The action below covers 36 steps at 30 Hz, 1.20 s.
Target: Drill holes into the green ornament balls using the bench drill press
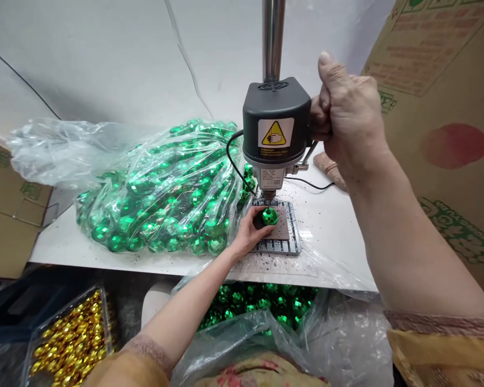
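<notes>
My left hand point(250, 232) grips a shiny green faceted ball point(270, 216) between thumb and fingers, on a brown pad point(281, 230) over the slotted metal base point(288, 247). Directly above the ball is the chuck point(269, 194) of a small drill press point(277, 115) with a black housing and a yellow warning label. My right hand point(349, 105) is raised at the right of the housing, its fingers wrapped round the press's lever point(306, 157). Most of the lever's grip is hidden by the fingers. Dark shavings lie around the base.
A clear bag of green balls point(165, 199) fills the table's left side. Below the front edge is an open bag of green balls point(262, 303). A bin of gold pieces point(70, 338) stands lower left. A large cardboard box point(439, 134) rises at right; cables run behind.
</notes>
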Each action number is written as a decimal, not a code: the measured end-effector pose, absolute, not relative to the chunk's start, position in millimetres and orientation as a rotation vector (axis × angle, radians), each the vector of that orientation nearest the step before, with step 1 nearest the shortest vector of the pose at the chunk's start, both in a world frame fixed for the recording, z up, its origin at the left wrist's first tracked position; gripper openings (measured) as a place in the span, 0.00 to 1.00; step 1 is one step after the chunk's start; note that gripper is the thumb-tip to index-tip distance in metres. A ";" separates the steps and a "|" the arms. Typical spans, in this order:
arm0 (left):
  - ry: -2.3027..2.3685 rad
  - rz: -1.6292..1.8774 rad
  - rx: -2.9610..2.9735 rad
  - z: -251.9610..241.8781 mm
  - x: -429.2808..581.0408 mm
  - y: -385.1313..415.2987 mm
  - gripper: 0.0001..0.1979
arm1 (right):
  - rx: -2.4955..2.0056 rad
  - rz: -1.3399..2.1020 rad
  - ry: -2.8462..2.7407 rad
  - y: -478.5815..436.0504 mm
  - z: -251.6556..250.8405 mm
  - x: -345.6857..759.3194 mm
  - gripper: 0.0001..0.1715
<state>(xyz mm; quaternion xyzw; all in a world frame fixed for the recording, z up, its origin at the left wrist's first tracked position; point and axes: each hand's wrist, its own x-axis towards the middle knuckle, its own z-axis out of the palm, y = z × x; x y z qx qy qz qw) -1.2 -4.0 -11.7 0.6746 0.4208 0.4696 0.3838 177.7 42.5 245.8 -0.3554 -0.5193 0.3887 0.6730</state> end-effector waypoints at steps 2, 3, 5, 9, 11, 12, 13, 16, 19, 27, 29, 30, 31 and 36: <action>1.075 1.208 1.726 -11.3 -1.2 -4.3 0.26 | -0.782 0.855 -1.127 29.3 245.6 173.2 0.35; 1.072 1.214 1.732 -11.3 -1.3 -4.3 0.26 | -0.755 0.810 -1.140 23.1 243.4 171.7 0.35; 1.059 1.217 1.743 -11.7 -1.7 -4.2 0.26 | -0.693 0.709 -1.178 11.9 235.1 169.9 0.34; 1.037 1.216 1.750 -12.5 -2.5 -4.1 0.26 | -0.604 0.499 -1.246 -5.9 210.8 167.2 0.33; 1.031 1.220 1.746 -12.0 -2.4 -4.6 0.26 | -0.586 0.428 -1.245 -11.4 200.2 165.8 0.32; 1.029 1.221 1.745 -11.5 -2.3 -4.9 0.26 | -0.561 0.390 -1.241 -12.9 196.0 165.3 0.32; 1.030 1.221 1.745 -10.9 -2.1 -5.3 0.26 | -0.526 0.361 -1.237 -13.6 192.4 165.0 0.33; 1.041 1.218 1.750 -9.4 -1.8 -6.2 0.26 | -0.454 0.318 -1.233 -13.3 184.2 165.8 0.33; 1.046 1.202 1.747 -9.3 -2.2 -6.5 0.26 | -0.457 0.301 -1.251 -12.3 177.3 167.2 0.33; 1.026 1.191 1.735 -11.0 -2.9 -6.5 0.27 | -0.507 0.136 -1.201 -11.5 162.5 167.4 0.35; 1.018 1.190 1.722 -10.4 -2.7 -6.9 0.27 | -0.494 0.122 -1.194 -12.5 160.6 166.9 0.35; 1.014 1.187 1.722 -9.9 -2.6 -7.0 0.27 | -0.485 0.121 -1.198 -13.2 159.9 166.7 0.36; 1.010 1.184 1.727 -9.4 -2.5 -7.2 0.27 | -0.479 0.123 -1.203 -14.0 159.2 166.4 0.36; 1.022 1.191 1.735 -7.5 -1.9 -8.0 0.26 | -0.506 0.127 -1.225 -18.2 156.6 166.6 0.34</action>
